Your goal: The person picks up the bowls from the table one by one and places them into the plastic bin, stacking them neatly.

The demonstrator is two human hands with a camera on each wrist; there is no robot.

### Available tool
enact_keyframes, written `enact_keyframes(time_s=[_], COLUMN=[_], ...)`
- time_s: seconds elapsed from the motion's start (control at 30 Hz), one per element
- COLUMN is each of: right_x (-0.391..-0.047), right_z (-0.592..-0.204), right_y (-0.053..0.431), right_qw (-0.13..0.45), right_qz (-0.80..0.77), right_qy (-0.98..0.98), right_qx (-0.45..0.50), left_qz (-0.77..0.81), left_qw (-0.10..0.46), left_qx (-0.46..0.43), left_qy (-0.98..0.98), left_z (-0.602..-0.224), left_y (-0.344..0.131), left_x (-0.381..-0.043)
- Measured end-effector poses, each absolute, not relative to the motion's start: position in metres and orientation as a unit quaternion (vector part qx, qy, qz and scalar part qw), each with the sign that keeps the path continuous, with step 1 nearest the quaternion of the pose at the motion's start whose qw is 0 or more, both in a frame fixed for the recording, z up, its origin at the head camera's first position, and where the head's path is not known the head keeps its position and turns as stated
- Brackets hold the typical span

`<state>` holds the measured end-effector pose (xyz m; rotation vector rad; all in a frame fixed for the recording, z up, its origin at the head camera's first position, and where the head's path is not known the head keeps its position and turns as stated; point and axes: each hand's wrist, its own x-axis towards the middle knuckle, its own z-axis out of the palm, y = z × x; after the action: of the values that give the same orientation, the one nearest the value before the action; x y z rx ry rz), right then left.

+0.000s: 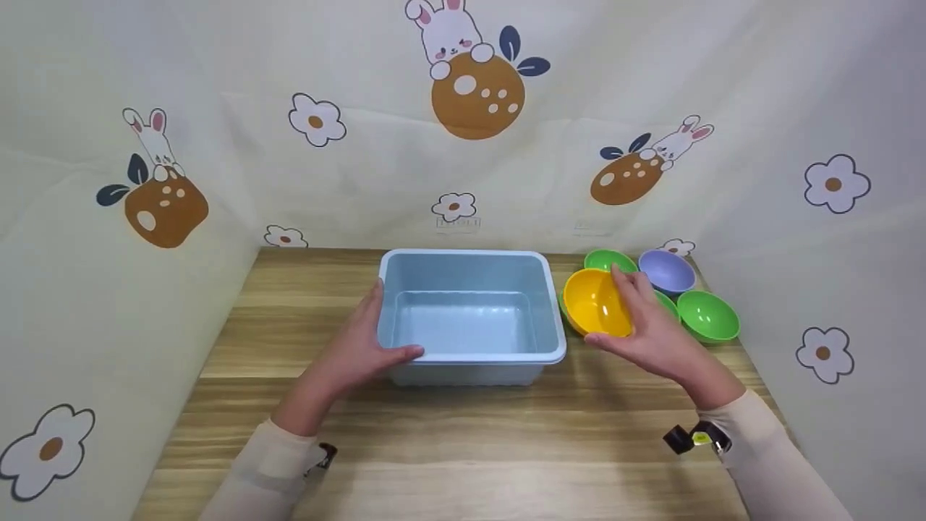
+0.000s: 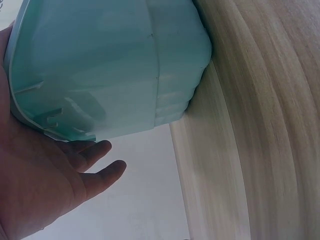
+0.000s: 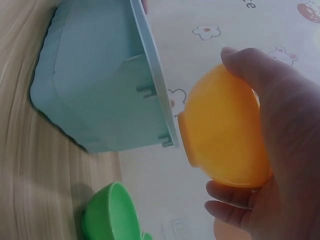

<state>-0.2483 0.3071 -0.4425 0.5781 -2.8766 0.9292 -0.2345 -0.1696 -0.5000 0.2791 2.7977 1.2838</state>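
A light-blue rectangular basin (image 1: 463,373) stands on the table, its inside bare. My left hand (image 1: 362,336) holds its near left corner, thumb over the front rim and fingers along the left side. The left wrist view shows the hand (image 2: 45,175) against the rim, some fingertips extending past the wall. To the basin's right, my right hand (image 1: 647,325) grips a yellow bowl (image 1: 597,300) between thumb and fingers. In the right wrist view the bowl (image 3: 225,130) is raised near the basin's rim, its foot facing the basin.
Below and behind the yellow bowl sit several green bowls, including one at the right (image 1: 709,317) and one at the back (image 1: 610,259). A purple bowl (image 1: 667,272) stands beside them. Patterned cloth walls (image 1: 347,188) enclose the wooden table (image 1: 463,449) at the back and sides.
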Motion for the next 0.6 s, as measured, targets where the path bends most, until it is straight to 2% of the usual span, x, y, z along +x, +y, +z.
enact_keyframes(time_s=[0.6], right_x=[-0.265], right_z=[-0.416], right_y=[0.263], right_qw=[-0.002], right_qz=[0.274], right_qy=[-0.926], right_qx=[0.259], left_qz=[0.428], left_qw=[0.023], left_qx=[0.094], left_qy=[0.899], left_z=[-0.498], left_y=[-0.169], left_x=[-0.232])
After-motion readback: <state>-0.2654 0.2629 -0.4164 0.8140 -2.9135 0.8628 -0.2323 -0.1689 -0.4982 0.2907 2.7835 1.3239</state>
